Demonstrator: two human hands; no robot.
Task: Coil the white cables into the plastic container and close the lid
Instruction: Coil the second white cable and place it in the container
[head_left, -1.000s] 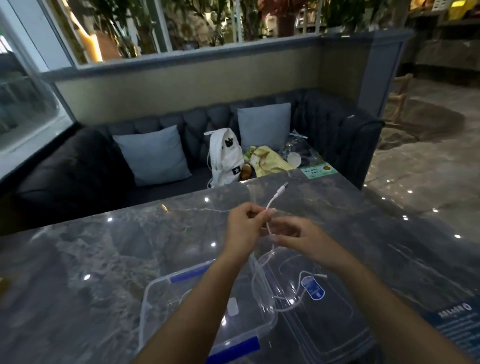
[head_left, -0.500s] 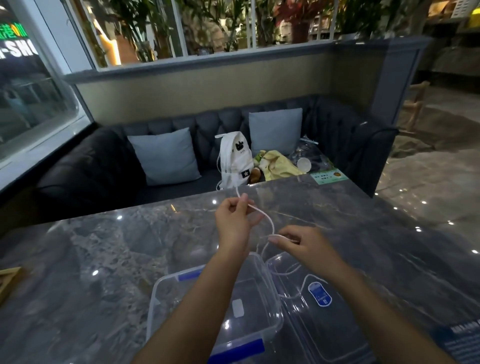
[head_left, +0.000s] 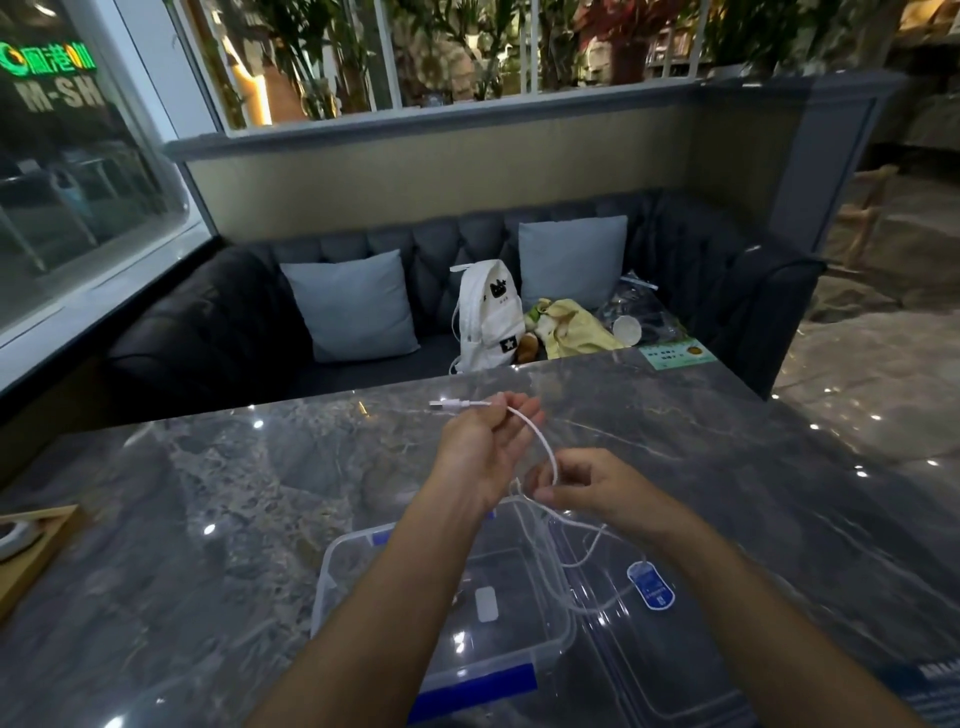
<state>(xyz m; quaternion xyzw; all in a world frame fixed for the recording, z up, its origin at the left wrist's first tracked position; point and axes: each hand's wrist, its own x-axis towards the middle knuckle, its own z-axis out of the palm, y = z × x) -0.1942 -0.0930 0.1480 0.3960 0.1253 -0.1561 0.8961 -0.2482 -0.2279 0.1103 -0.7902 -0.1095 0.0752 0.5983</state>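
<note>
Both hands hold the cable (head_left: 541, 438): my left hand (head_left: 483, 441) pinches it just behind the plug (head_left: 448, 405), my right hand (head_left: 587, 488) pinches it lower, and it arcs between them. Its slack trails down across the container (head_left: 332, 577) wall onto the lid (head_left: 727, 654) beside it on the table (head_left: 249, 467). My left forearm hides part of the container. Beyond the table, a backpack (head_left: 488, 317) stands on the sofa (head_left: 218, 322).

glossy grey marble table (head_left: 249, 499), clear plastic container (head_left: 563, 631)
</note>
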